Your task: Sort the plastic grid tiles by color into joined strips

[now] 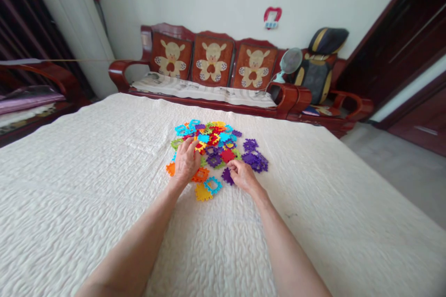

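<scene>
A mixed pile of flat plastic interlocking tiles with notched edges lies on the quilted cover. My left hand rests on the pile's left side, its fingers stretched out over the pieces. Near the pile's front right, my right hand has thumb and fingers closed at the edge of a purple tile. A red tile lies just beyond those fingertips. Several purple tiles sit in a group to the right. Closest to me are a yellow tile and a blue frame-shaped tile.
The cream quilted cover spreads over the broad surface under the tiles. Behind it stands a wooden sofa with bear cushions. A small fan and a massage seat pad are at the back right.
</scene>
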### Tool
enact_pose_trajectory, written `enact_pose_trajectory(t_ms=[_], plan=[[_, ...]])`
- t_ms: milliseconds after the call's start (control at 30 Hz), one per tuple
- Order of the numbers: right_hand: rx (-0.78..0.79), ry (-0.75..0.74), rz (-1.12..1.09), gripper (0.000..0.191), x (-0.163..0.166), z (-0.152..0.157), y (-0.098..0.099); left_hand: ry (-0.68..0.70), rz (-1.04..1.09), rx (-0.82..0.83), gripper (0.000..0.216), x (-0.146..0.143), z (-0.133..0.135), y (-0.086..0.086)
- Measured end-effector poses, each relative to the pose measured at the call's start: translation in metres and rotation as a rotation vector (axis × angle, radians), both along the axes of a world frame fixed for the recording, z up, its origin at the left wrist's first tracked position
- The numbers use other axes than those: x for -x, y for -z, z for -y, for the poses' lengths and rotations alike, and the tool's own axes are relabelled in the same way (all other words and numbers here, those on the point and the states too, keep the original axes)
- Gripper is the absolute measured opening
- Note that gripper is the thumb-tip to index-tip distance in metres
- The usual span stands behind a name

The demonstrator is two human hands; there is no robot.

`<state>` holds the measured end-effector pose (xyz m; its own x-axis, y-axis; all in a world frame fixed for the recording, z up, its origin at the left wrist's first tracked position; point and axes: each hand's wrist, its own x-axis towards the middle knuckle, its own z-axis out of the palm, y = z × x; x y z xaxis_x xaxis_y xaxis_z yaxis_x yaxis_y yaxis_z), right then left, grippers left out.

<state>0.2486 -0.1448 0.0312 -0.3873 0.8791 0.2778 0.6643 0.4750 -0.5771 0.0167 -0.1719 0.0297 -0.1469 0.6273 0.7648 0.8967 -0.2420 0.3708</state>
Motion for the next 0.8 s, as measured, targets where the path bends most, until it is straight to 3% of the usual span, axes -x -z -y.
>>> enact_pose_trajectory(t_ms=[233, 333, 400, 500, 667, 800], plan=[[-0.118, 0.442, -0.205, 0.029, -0.054, -0.028, -0.012, 0.061, -0.044, -0.014, 0.027, -0.007, -0.001, 0.005], [-0.182, 0.641, -0.223, 0.029, -0.079, -0.036, -0.012, 0.164, -0.07, 0.013, 0.027, -0.014, 0.0, 0.005], [-0.262, 0.689, -0.216, 0.031, -0.083, -0.037, -0.012, 0.261, -0.086, 0.053, 0.03, -0.02, 0.002, 0.005], [-0.358, 0.554, -0.212, 0.032, -0.067, -0.033, -0.012, 0.365, -0.116, 0.133, 0.032, -0.028, 0.004, 0.006], [-0.357, 0.107, -0.094, 0.036, -0.01, -0.012, -0.003, 0.433, -0.224, 0.256, 0.031, -0.034, 0.007, 0.008], [-0.341, -0.006, 0.119, 0.049, 0.01, 0.001, 0.009, 0.447, -0.297, 0.3, 0.027, -0.034, 0.008, 0.008]])
